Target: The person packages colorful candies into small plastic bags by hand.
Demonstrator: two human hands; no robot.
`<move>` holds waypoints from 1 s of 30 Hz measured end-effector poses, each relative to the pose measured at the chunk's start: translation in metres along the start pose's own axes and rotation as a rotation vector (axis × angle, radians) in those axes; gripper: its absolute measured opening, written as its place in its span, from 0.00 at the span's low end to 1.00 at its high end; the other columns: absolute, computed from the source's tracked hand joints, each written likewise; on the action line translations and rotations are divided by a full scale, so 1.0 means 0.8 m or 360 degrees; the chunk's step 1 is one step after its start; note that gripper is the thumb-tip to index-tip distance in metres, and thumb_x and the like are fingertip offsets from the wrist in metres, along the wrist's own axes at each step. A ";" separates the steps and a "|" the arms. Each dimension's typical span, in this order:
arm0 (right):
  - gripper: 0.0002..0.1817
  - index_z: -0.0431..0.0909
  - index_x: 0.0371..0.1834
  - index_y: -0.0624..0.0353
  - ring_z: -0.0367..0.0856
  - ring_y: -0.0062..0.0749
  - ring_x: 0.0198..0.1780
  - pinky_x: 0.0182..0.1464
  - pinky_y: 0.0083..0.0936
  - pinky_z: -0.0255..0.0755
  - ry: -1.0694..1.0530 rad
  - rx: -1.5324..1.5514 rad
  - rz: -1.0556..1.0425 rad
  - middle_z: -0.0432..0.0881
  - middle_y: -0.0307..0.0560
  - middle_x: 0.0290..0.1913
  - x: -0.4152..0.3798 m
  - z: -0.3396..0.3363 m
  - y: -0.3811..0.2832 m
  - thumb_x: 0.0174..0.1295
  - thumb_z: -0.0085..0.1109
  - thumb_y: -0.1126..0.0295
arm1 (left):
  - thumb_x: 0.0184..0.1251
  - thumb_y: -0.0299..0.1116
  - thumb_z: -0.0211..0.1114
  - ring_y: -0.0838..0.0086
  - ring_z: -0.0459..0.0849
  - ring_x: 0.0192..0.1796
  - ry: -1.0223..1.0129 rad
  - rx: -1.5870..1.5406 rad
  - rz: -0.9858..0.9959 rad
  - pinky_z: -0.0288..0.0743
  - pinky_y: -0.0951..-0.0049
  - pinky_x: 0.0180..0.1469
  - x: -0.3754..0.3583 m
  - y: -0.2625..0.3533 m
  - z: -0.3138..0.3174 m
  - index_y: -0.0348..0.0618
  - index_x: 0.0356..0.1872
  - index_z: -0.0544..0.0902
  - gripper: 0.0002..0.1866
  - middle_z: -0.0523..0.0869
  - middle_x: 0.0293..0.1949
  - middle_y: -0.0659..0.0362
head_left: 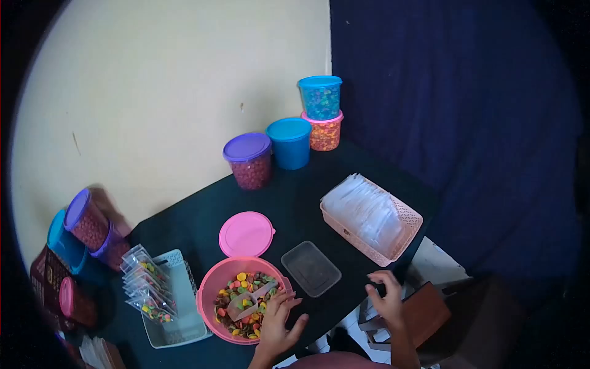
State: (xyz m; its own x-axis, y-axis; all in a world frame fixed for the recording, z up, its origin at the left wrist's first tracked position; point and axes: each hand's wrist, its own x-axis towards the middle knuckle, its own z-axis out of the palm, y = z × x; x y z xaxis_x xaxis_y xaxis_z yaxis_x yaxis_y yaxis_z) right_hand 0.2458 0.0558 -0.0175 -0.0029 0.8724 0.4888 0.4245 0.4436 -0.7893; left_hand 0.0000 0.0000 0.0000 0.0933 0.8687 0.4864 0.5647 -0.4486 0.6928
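Observation:
My left hand (281, 323) is over the right rim of a round pink tub (208, 317), fingers stretched out and thumb apart, holding nothing. Colourful round candies (242, 286) fill the tub's lower part, and a translucent scoop (243, 305) lies on them with its handle toward the upper right. My right hand (387, 297) hovers by the table's front edge, fingers loosely bent and apart, with nothing in it. Between and beyond the hands lies a clear rectangular plastic container or lid (311, 269). A round pink lid (247, 234) rests flat behind the tub.
A pink basket (351, 237) holds many clear plastic bags (369, 212). On the left, filled candy packets (147, 280) overlap a pale tray (178, 335). Lidded tubs (251, 169) stand along the wall, two of them stacked (321, 101). Brown boxes (425, 313) sit below the right edge.

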 end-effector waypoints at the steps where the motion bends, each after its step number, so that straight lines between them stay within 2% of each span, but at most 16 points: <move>1: 0.10 0.73 0.35 0.63 0.74 0.36 0.36 0.39 0.25 0.68 0.0087 -0.0074 -0.0028 0.74 0.50 0.35 0.002 -0.011 0.005 0.48 0.56 0.76 | 0.49 0.36 0.65 0.55 0.67 0.56 -0.0091 0.0101 -0.0029 0.55 0.56 0.59 0.004 0.003 0.002 0.39 0.46 0.72 0.22 0.71 0.49 0.49; 3: 0.09 0.73 0.34 0.64 0.74 0.38 0.35 0.39 0.24 0.68 0.0293 -0.0079 0.0052 0.74 0.51 0.34 -0.009 -0.005 0.020 0.48 0.55 0.77 | 0.49 0.36 0.65 0.54 0.67 0.55 -0.0293 0.0331 -0.0063 0.58 0.59 0.58 0.007 0.008 -0.028 0.39 0.45 0.72 0.22 0.71 0.49 0.48; 7: 0.15 0.69 0.39 0.64 0.71 0.49 0.45 0.49 0.32 0.64 0.0482 -0.0405 -0.0115 0.71 0.56 0.41 0.053 -0.046 0.090 0.45 0.53 0.79 | 0.48 0.33 0.64 0.56 0.67 0.55 -0.0201 0.0173 -0.0224 0.59 0.61 0.56 0.012 0.010 0.005 0.37 0.44 0.72 0.21 0.69 0.50 0.47; 10: 0.30 0.62 0.53 0.63 0.60 0.52 0.58 0.59 0.39 0.53 0.0133 -0.0685 0.0077 0.64 0.58 0.54 0.078 -0.046 0.144 0.43 0.59 0.71 | 0.47 0.28 0.61 0.60 0.70 0.53 0.0203 -0.0149 -0.0285 0.60 0.64 0.56 0.025 0.030 0.025 0.36 0.43 0.72 0.19 0.72 0.47 0.48; 12: 0.36 0.57 0.58 0.60 0.55 0.52 0.62 0.61 0.47 0.45 -0.0052 -0.0869 0.0032 0.60 0.57 0.59 0.086 -0.037 0.180 0.45 0.60 0.60 | 0.48 0.32 0.63 0.57 0.69 0.53 0.0203 -0.0216 -0.0193 0.61 0.63 0.55 0.051 0.033 0.062 0.37 0.43 0.72 0.20 0.72 0.47 0.48; 13: 0.36 0.57 0.58 0.60 0.55 0.52 0.62 0.61 0.47 0.45 -0.0059 -0.0866 0.0022 0.60 0.57 0.59 0.085 -0.032 0.193 0.45 0.60 0.60 | 0.48 0.36 0.65 0.55 0.69 0.53 0.0179 -0.0279 -0.0105 0.61 0.62 0.55 0.065 0.036 0.081 0.38 0.43 0.72 0.21 0.72 0.47 0.48; 15: 0.33 0.59 0.57 0.58 0.56 0.54 0.61 0.59 0.50 0.46 -0.0396 -0.1174 0.0158 0.62 0.56 0.58 0.085 -0.025 0.213 0.50 0.54 0.54 | 0.50 0.31 0.63 0.58 0.69 0.55 -0.0043 -0.0246 0.0028 0.60 0.64 0.56 0.103 0.049 0.126 0.37 0.45 0.71 0.20 0.72 0.49 0.48; 18: 0.29 0.61 0.56 0.56 0.62 0.53 0.57 0.56 0.52 0.49 -0.0722 -0.1045 0.0237 0.66 0.55 0.56 0.090 -0.030 0.219 0.54 0.48 0.51 | 0.52 0.34 0.62 0.55 0.64 0.59 -0.0358 -0.0301 0.0026 0.57 0.62 0.60 0.140 0.032 0.216 0.37 0.53 0.66 0.26 0.65 0.56 0.45; 19: 0.29 0.61 0.56 0.56 0.62 0.53 0.57 0.56 0.52 0.49 -0.0735 -0.1049 0.0226 0.66 0.55 0.56 0.095 -0.031 0.217 0.54 0.48 0.51 | 0.52 0.35 0.61 0.54 0.63 0.59 -0.0407 -0.0302 0.0048 0.55 0.61 0.61 0.146 0.021 0.244 0.37 0.54 0.64 0.28 0.63 0.57 0.45; 21: 0.26 0.65 0.52 0.59 0.66 0.47 0.53 0.49 0.51 0.58 -0.1283 -0.1160 0.0332 0.71 0.54 0.49 0.108 -0.037 0.216 0.54 0.49 0.55 | 0.51 0.36 0.60 0.53 0.61 0.60 -0.0444 -0.0140 0.0050 0.53 0.59 0.61 0.157 0.004 0.287 0.36 0.55 0.64 0.29 0.63 0.57 0.43; 23: 0.24 0.64 0.51 0.64 0.67 0.48 0.53 0.50 0.50 0.59 -0.1259 -0.0946 0.0213 0.70 0.57 0.49 0.106 -0.046 0.244 0.54 0.50 0.60 | 0.51 0.37 0.59 0.52 0.60 0.61 -0.0489 0.0022 0.0053 0.51 0.58 0.62 0.159 -0.015 0.317 0.35 0.55 0.63 0.30 0.63 0.56 0.41; 25: 0.31 0.58 0.56 0.68 0.61 0.55 0.58 0.56 0.45 0.57 -0.0869 -0.0465 0.0488 0.65 0.66 0.53 0.116 -0.047 0.264 0.51 0.54 0.62 | 0.50 0.40 0.57 0.49 0.55 0.63 -0.0709 0.0304 -0.0042 0.46 0.54 0.64 0.151 -0.032 0.341 0.32 0.57 0.61 0.33 0.60 0.58 0.40; 26: 0.31 0.58 0.56 0.68 0.61 0.55 0.58 0.56 0.45 0.57 -0.0869 -0.0465 0.0482 0.65 0.66 0.53 0.122 -0.047 0.273 0.51 0.54 0.62 | 0.50 0.40 0.57 0.49 0.55 0.63 -0.0704 0.0306 -0.0041 0.46 0.54 0.64 0.147 -0.037 0.351 0.32 0.57 0.61 0.33 0.60 0.58 0.40; 28: 0.43 0.44 0.62 0.68 0.63 0.62 0.56 0.57 0.41 0.59 -0.0751 -0.0778 0.0173 0.54 0.75 0.59 0.135 -0.047 0.286 0.49 0.58 0.58 | 0.50 0.44 0.55 0.46 0.52 0.64 -0.0759 0.0618 0.0002 0.42 0.49 0.64 0.143 -0.043 0.366 0.30 0.58 0.59 0.36 0.59 0.60 0.40; 29: 0.43 0.44 0.62 0.68 0.63 0.62 0.56 0.57 0.41 0.59 -0.0751 -0.0774 0.0164 0.54 0.75 0.59 0.140 -0.046 0.289 0.49 0.58 0.58 | 0.50 0.44 0.55 0.46 0.52 0.64 -0.0752 0.0624 0.0001 0.42 0.49 0.64 0.141 -0.046 0.370 0.30 0.58 0.59 0.36 0.59 0.60 0.40; 30: 0.47 0.39 0.63 0.68 0.57 0.63 0.59 0.59 0.39 0.58 -0.0991 -0.0754 0.0400 0.51 0.77 0.60 0.146 -0.044 0.289 0.48 0.59 0.59 | 0.50 0.45 0.55 0.45 0.50 0.64 -0.0773 0.0638 -0.0032 0.42 0.48 0.64 0.141 -0.042 0.371 0.29 0.58 0.59 0.37 0.58 0.60 0.40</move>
State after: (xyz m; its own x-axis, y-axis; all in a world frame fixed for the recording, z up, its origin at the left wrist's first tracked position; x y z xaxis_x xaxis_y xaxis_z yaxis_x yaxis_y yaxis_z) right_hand 0.3755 0.2531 -0.1301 -0.2995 0.9501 -0.0875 0.8164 0.2077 -0.5389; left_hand 0.2350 0.1755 -0.1267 0.3881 0.9147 0.1125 0.8251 -0.3992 0.3999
